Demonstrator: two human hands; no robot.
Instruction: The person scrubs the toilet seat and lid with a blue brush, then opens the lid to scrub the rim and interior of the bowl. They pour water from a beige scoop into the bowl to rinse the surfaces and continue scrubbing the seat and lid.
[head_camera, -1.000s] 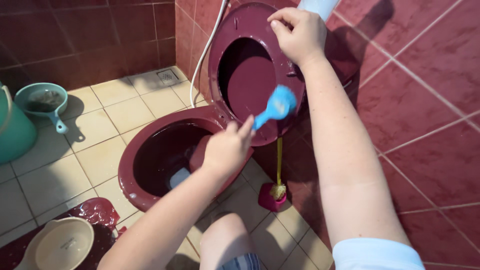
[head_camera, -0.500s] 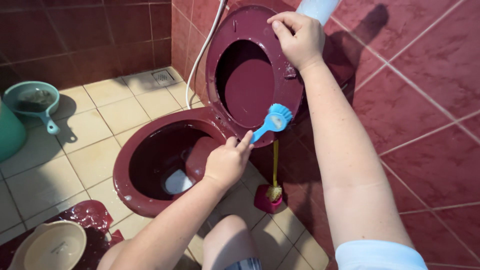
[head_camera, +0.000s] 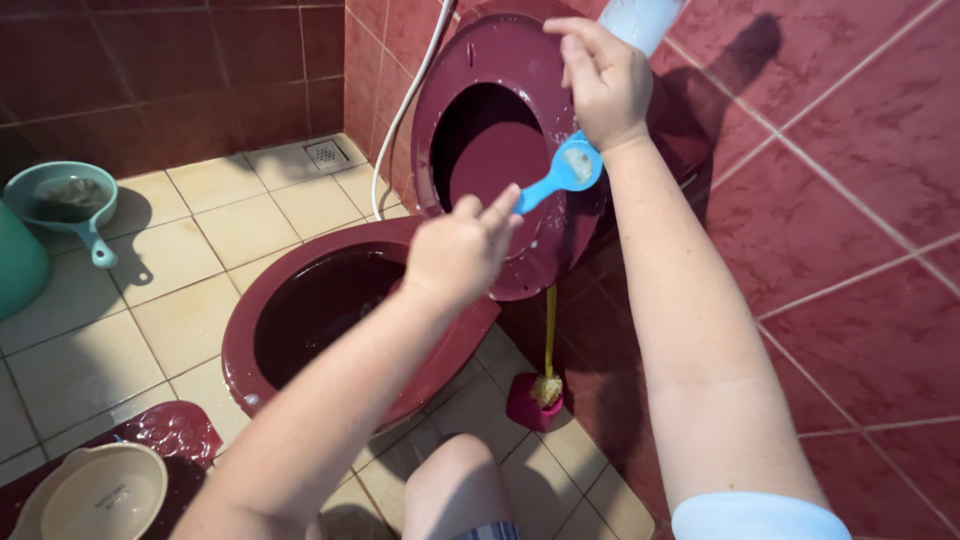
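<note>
A maroon toilet bowl (head_camera: 250, 340) stands on the tiled floor, its maroon seat ring (head_camera: 545, 70) lifted upright against the wall. My right hand (head_camera: 605, 85) grips the top edge of that raised seat. My left hand (head_camera: 460, 250) holds a small blue brush (head_camera: 565, 170) by its handle. The soapy brush head presses on the right side of the seat ring, just below my right hand.
A white hose (head_camera: 405, 100) hangs left of the seat. A yellow toilet brush in a pink holder (head_camera: 540, 395) stands by the wall. A teal dipper (head_camera: 65, 200) and teal bucket (head_camera: 18, 265) sit at left. A beige basin (head_camera: 95, 495) rests on a red mat. My knee (head_camera: 455, 480) is below.
My left hand has lifted the blue brush up along the seat ring, from its lower edge to just under my right hand. My right hand has kept its hold.
</note>
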